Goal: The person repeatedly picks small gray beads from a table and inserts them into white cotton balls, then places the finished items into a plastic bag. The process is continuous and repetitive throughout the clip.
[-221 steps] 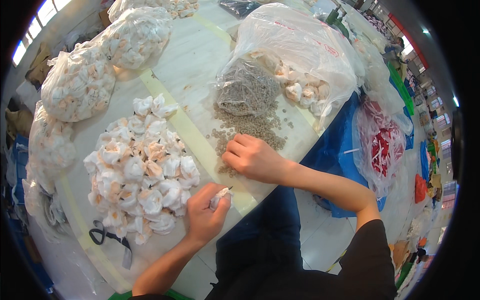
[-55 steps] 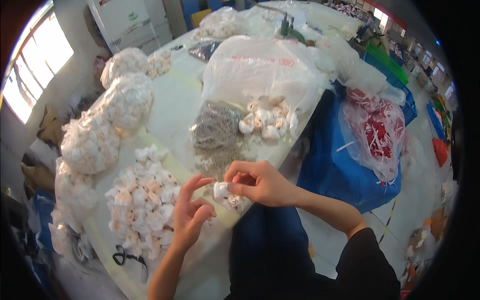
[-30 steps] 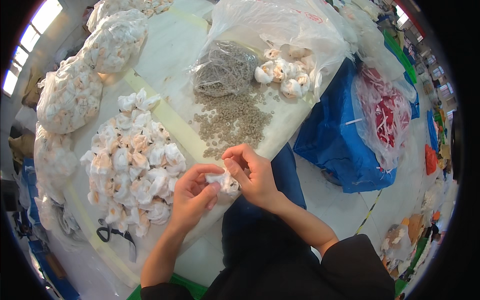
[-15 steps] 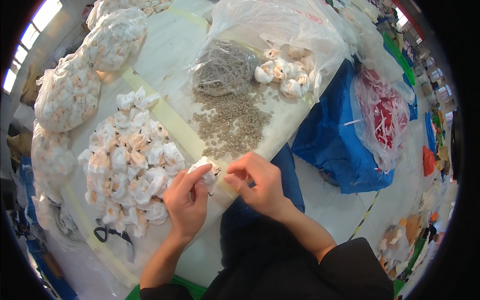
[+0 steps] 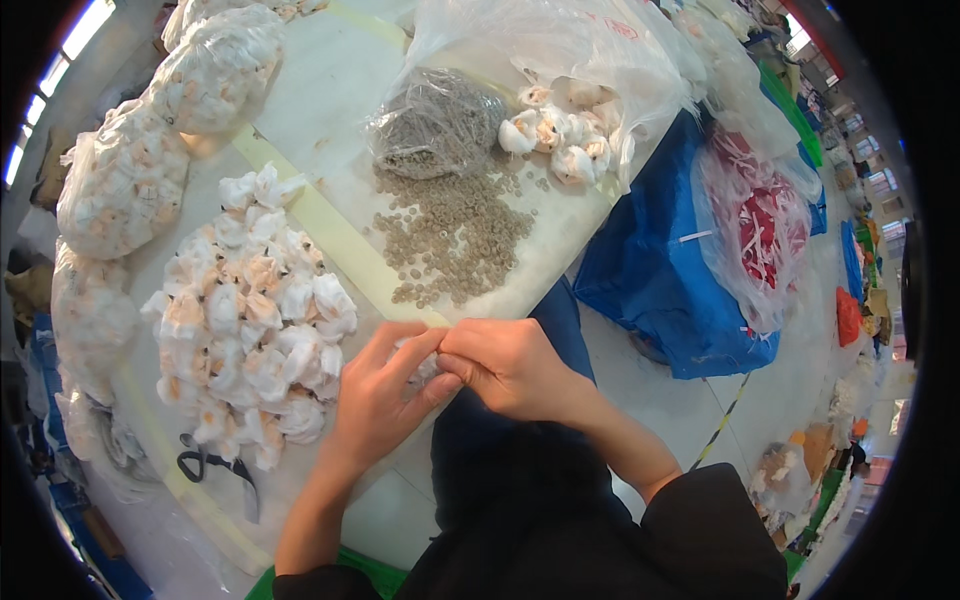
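My left hand [image 5: 372,395] pinches a small white cloth puff [image 5: 426,368], mostly hidden by the fingers, near the table's front edge. Closed fingertips of my right hand [image 5: 510,368] meet it from the right; whatever they hold is too small to make out. Left of my hands lies a broad heap of white and pale orange cloth puffs [image 5: 262,330] with dark tips. Beyond my hands, small grey-brown rings [image 5: 450,235] are scattered in front of a clear bag of the same rings [image 5: 430,120].
Stuffed clear bags of puffs [image 5: 125,185] line the table's left side. A large clear bag [image 5: 560,50] with puffs at its mouth [image 5: 575,140] lies at the back. Black scissors [image 5: 215,463] rest near left. A blue bag [image 5: 640,280] with red material [image 5: 755,225] stands right.
My right hand has moved left and slightly down, bringing its fingertips against the left hand's. The white puff, visible before above the left fingers, is now mostly covered.
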A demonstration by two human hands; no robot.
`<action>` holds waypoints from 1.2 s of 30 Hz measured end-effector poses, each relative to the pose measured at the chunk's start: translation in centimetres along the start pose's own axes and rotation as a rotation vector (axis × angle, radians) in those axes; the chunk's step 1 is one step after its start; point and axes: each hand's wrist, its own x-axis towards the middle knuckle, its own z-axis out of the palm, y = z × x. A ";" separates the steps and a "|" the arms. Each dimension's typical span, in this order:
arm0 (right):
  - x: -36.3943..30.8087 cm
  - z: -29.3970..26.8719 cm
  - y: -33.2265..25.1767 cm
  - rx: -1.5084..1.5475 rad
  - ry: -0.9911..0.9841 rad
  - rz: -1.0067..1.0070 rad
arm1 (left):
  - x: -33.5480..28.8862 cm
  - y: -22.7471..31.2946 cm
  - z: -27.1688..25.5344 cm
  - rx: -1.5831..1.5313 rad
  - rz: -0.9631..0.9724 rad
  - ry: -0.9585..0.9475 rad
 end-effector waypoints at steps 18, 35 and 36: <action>-0.5 0.0 0.9 -0.017 -0.019 -0.032 | -0.9 -0.3 0.8 -0.062 -0.039 -0.042; -0.7 1.0 0.8 0.003 -0.009 0.045 | -1.1 -0.5 1.1 -0.035 -0.029 0.024; -0.7 1.0 0.8 0.009 -0.018 0.061 | -1.2 -0.6 1.1 -0.029 -0.033 0.027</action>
